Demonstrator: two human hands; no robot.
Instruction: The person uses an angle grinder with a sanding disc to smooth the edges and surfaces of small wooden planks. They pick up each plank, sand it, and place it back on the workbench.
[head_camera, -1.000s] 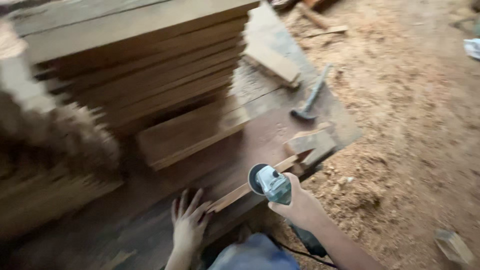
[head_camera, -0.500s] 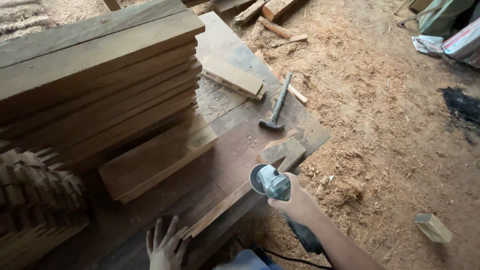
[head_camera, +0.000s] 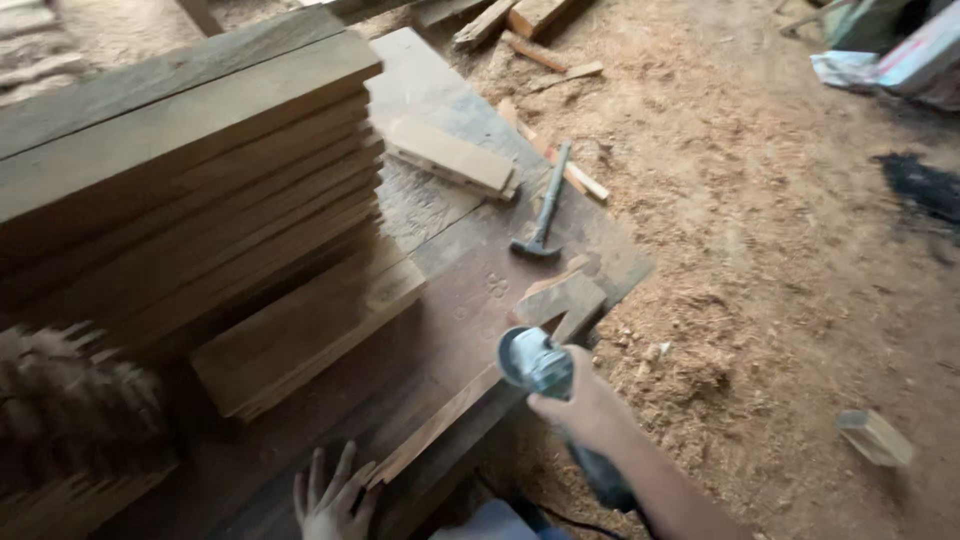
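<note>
Two bare hands, left hand (head_camera: 330, 500) and right hand (head_camera: 585, 410), no gloves; right forearm unsleeved; blue-grey clothing at bottom edge.

Hammer (head_camera: 541, 213) lies on platform (head_camera: 470, 290), right of stacked planks (head_camera: 190, 190).

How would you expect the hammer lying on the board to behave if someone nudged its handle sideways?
The hammer lies flat, so it would probably pivot around its heavier-looking head rather than roll. The rough board likely resists sliding.

The left hand (head_camera: 330, 500) has slid lower along the wooden strip (head_camera: 440, 420), nearer the frame's edge.
</note>
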